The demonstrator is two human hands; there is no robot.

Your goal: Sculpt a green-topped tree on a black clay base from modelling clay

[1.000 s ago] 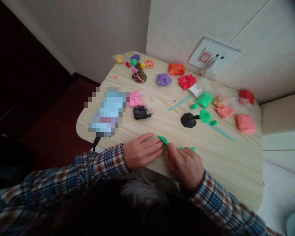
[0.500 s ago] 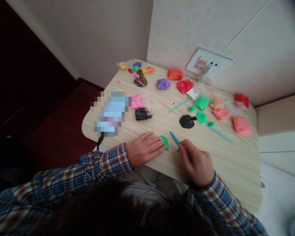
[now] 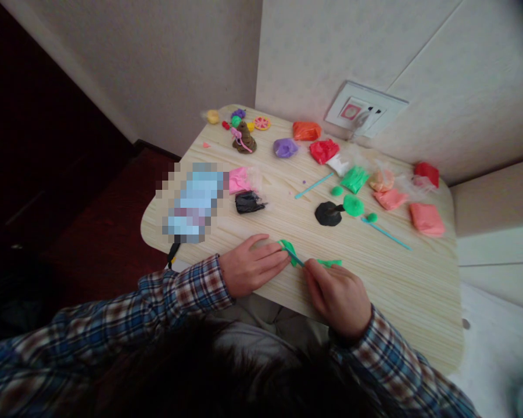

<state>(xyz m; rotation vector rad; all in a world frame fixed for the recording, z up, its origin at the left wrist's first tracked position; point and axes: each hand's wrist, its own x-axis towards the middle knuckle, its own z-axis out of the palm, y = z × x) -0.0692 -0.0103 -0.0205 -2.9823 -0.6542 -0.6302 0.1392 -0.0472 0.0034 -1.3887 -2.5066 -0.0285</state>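
My left hand (image 3: 255, 265) lies palm down near the table's front edge, fingers stretched out, the fingertips touching a flat piece of green modelling clay (image 3: 289, 249). My right hand (image 3: 339, 295) is closed around a blue clay knife (image 3: 294, 257), whose blade lies across that green piece close to my left fingertips. A thin green clay strip (image 3: 330, 263) sits just beyond my right fingers. Farther back is a black clay shape (image 3: 328, 214) with a flat base and a stem, which leads to a green clay disc (image 3: 354, 205).
On the wooden table (image 3: 401, 278) lie two thin blue sticks (image 3: 314, 186), small green balls (image 3: 337, 191) and several clay packs, including a black one (image 3: 249, 202) and a purple one (image 3: 285, 148). A pixelated phone-like object (image 3: 196, 200) is at left. Brown clay (image 3: 245, 139) stands behind.
My right hand has moved left and brought the knife blade down onto the green clay, uncovering the green strip. My left hand stays in place. The view has shifted slightly.
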